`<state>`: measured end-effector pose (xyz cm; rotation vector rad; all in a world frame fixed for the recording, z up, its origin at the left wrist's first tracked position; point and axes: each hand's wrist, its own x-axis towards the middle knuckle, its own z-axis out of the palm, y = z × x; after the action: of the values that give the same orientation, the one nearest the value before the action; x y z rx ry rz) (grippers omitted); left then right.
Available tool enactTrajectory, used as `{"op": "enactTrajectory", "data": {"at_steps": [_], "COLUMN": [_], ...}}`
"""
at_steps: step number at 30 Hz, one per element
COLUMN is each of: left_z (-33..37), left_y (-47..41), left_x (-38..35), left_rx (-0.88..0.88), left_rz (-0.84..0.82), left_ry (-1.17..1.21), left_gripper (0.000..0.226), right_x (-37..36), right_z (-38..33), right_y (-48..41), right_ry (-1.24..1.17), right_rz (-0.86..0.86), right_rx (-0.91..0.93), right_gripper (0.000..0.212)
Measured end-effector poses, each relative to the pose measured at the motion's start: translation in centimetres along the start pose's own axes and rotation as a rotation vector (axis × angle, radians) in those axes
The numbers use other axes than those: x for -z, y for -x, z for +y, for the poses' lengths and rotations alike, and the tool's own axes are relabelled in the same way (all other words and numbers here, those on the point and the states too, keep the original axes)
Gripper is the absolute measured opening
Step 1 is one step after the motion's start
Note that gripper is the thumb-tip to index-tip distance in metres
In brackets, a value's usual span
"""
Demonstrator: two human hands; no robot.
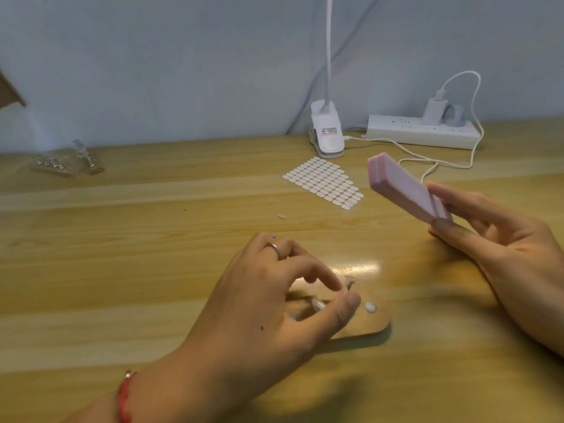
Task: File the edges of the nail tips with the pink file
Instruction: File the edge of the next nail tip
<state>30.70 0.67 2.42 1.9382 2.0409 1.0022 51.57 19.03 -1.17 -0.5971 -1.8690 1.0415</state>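
My right hand point(503, 248) holds the pink file point(409, 187) by its near end, thumb on the near side and fingers curled behind it. The block tilts up and away from me, in the air over the right half of the tabletop point(122, 270), touching nothing else.

My left hand point(268, 300) is low over a small wooden board point(370, 329) that lies toward the front edge, about the middle. Thumb and curled fingers close narrowly on a small pale nail tip point(319, 305); it is blurred, so I cannot tell how it lies. A loose nail tip point(370, 306) rests on the board just right of my thumb, well apart from the file. There is a ring point(274, 248) on one finger and a red cord bracelet point(125, 395) at that wrist.

Behind the board lies a sheet of white adhesive tabs point(325, 181), with two small pale scraps point(282, 216) near it. At the back edge stand a white clip lamp point(327, 132) and a power strip point(421, 132) with a charger point(432, 112) plugged in. A clear plastic case point(64, 163) sits at the back left.
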Motion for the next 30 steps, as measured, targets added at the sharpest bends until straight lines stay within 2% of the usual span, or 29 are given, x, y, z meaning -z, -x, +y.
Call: {"op": "enactTrajectory", "data": {"at_steps": [4, 7, 20, 25, 30], "left_z": [0.8, 0.9, 0.7, 0.5, 0.0], "left_y": [0.4, 0.6, 0.6, 0.6, 0.7], "left_x": [0.1, -0.1, -0.7, -0.8, -0.8], "left_rx": [-0.205, -0.307, -0.418, -0.441, -0.494], "left_rz": [-0.014, -0.027, 0.034, 0.03, -0.017], "left_ry": [-0.216, -0.262, -0.236, -0.226, -0.262], "left_gripper": [0.036, 0.035, 0.016, 0.015, 0.026], "right_x": [-0.2, -0.3, -0.6, -0.6, -0.5], "right_z": [-0.4, -0.7, -1.8, -2.0, -2.2], "right_y": [0.0, 0.1, 0.1, 0.2, 0.2], "right_ry": [-0.003, -0.002, -0.006, -0.004, 0.009], "right_rz": [-0.001, 0.003, 0.002, -0.001, -0.015], "right_rx": [0.003, -0.004, -0.034, -0.044, -0.044], "right_gripper": [0.045, 0.042, 0.041, 0.04, 0.041]}}
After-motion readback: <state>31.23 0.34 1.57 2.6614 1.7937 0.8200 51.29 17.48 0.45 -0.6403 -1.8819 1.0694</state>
